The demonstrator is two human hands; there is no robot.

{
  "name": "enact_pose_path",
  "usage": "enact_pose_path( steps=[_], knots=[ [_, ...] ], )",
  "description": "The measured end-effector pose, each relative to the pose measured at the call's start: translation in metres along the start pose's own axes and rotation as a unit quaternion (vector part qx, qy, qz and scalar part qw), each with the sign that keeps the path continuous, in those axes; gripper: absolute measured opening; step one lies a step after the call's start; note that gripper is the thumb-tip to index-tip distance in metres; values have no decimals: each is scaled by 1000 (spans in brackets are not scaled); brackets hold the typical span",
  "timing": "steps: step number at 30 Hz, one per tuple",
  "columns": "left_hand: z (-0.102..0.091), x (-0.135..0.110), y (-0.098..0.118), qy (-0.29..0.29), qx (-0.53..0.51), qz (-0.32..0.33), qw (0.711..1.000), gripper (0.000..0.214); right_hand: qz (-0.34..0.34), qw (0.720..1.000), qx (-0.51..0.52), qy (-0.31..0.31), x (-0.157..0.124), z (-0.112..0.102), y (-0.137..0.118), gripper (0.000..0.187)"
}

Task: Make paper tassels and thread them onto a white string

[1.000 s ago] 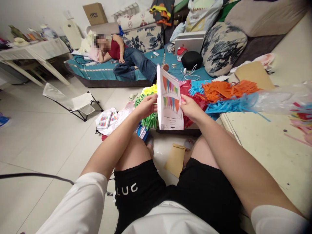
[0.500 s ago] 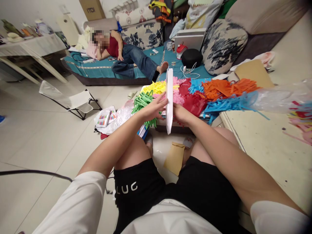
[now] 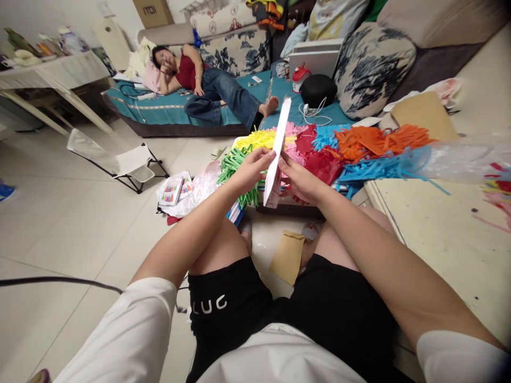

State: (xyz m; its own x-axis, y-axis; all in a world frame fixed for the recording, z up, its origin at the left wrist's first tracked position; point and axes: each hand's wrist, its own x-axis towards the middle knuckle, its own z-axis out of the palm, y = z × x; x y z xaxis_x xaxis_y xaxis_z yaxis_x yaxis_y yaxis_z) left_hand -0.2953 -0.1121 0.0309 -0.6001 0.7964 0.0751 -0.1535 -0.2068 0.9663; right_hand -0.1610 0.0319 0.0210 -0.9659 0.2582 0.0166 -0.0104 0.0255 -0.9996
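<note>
A flat white packet point(image 3: 278, 143) stands edge-on to me, tilted a little to the right, between both hands. My left hand point(image 3: 250, 169) grips its left face with fingers curled round it. My right hand point(image 3: 300, 178) pinches its right face. Behind the packet lie piles of cut paper fringe: green point(image 3: 233, 166), yellow point(image 3: 258, 139), red point(image 3: 319, 162), orange point(image 3: 373, 141) and blue point(image 3: 379, 169).
A brown envelope point(image 3: 286, 256) lies on the floor between my legs. More printed packets point(image 3: 172, 190) lie on the tiles at left, beside a low folding chair point(image 3: 120, 159). A person lies on a teal mattress point(image 3: 159, 114) at the back. A pale board point(image 3: 447, 229) fills the right.
The packet has turned from facing me with its printed side to edge-on, then tipped to the right. Both hands stayed on it and shifted slightly.
</note>
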Motion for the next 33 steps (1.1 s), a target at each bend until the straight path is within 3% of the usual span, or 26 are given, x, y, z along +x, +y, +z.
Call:
enact_pose_path(
  steps=[6,8,11,13,16,19,24,30,33],
  knots=[
    [6,-1,1,37,76,30,996,55,56,995,52,-58,-5,4,-8,102],
    [6,0,0,34,91,28,995,59,58,996,60,-45,-3,6,-5,89],
    [3,3,-3,45,138,36,989,60,45,997,66,1,3,9,3,48],
    [2,4,-4,46,161,37,985,58,32,998,47,20,7,11,7,34],
    [1,6,-7,29,142,26,989,62,28,999,8,22,9,12,8,38],
    [0,7,-7,27,133,24,991,60,21,1000,1,-1,9,13,4,28],
    [-3,6,1,51,218,45,974,47,-22,1000,-1,4,9,12,1,46],
    [-1,1,11,-12,168,5,986,19,-75,996,-21,38,15,5,9,41],
    [-1,-1,10,-37,193,-8,981,21,-87,995,-40,17,17,3,15,35]
  ],
)
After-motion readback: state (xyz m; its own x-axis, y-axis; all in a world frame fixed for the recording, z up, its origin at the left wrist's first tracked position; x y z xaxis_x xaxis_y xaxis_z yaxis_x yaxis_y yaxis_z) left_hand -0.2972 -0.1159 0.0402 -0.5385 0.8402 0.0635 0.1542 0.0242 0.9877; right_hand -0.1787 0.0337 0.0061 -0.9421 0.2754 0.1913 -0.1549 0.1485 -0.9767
